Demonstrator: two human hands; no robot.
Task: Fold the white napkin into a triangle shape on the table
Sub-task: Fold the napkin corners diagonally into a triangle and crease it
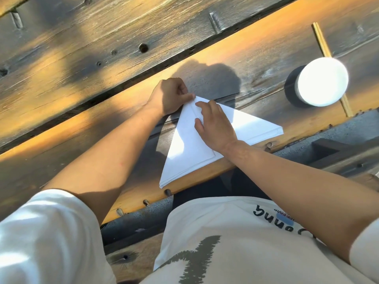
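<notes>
The white napkin lies folded into a triangle on the wooden table, its long edge running along the table's near rim and its apex pointing away from the person. Several layers show at its edges.

The left hand sits at the napkin's apex, fingers curled, thumb and forefinger pinching the tip of the paper. The right hand lies flat on the napkin just below the apex, fingers fairly straight and pressing the top layer down; it grips nothing.

The table is made of weathered planks, dark and grey with patches of warm sunlight, with knots, round holes and a dark gap between boards beyond the napkin. Shadows of the hands fall on the wood just past the apex. To the right of the napkin, well apart from it, a white round cup lies on its side casting a dark shadow, and a pair of pale wooden chopsticks runs past it. Below the napkin's near edge grey paving shows under the table.

The person wears a white T-shirt with a grey-green print and dark lettering; seen upside down and partly hidden, it cannot be read with certainty.
</notes>
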